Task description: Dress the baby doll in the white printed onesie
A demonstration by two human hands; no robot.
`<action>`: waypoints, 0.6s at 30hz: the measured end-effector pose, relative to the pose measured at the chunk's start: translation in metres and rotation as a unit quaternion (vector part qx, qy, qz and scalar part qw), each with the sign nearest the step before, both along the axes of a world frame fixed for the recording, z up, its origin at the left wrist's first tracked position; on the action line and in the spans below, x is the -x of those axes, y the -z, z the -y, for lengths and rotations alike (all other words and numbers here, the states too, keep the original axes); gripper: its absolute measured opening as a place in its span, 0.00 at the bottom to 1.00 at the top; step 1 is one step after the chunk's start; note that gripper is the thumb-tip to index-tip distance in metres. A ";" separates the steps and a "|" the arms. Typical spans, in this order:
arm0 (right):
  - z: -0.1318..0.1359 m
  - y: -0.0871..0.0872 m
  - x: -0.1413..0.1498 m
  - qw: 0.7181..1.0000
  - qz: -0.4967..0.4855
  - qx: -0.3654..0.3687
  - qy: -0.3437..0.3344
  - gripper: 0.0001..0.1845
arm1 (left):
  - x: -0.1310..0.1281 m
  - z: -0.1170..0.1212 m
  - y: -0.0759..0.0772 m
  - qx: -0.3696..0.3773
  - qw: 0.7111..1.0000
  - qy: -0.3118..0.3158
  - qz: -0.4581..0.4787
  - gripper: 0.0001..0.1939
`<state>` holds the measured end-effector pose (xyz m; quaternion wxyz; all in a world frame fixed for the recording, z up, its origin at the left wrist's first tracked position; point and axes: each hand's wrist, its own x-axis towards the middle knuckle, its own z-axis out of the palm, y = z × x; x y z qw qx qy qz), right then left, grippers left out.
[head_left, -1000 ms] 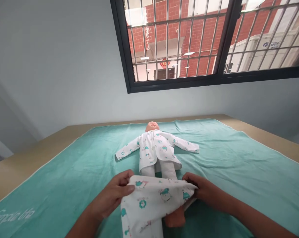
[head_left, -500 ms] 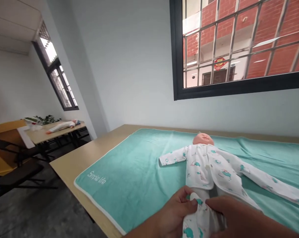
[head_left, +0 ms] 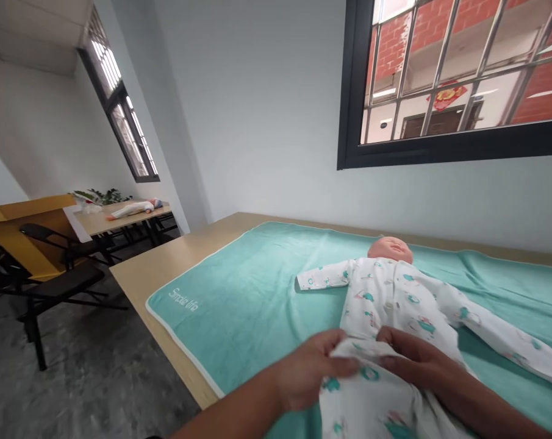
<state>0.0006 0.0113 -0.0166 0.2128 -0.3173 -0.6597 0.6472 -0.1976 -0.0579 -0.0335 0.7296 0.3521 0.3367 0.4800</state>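
Observation:
A baby doll lies on its back on a teal blanket, its head toward the wall. It wears a white long-sleeved baby top with a green and pink print. Over the doll's lower body lie printed baby pants in matching white cloth. My left hand pinches the upper edge of the pants on the left. My right hand grips the same edge on the right, its fingers bent into the cloth. The doll's legs are hidden under the fabric and my hands.
The blanket covers most of a wooden table against the wall. A barred window is above. At the left stand black folding chairs and another table with a second doll on it.
Both hands have drawn the pants' upper edge up and spread it wider over the doll's lower body. The camera view has shifted slightly left and down.

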 end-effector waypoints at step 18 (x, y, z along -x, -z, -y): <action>0.017 -0.017 0.004 0.993 0.063 -0.055 -0.079 0.21 | 0.004 -0.004 0.016 -0.013 0.999 0.031 0.002 0.32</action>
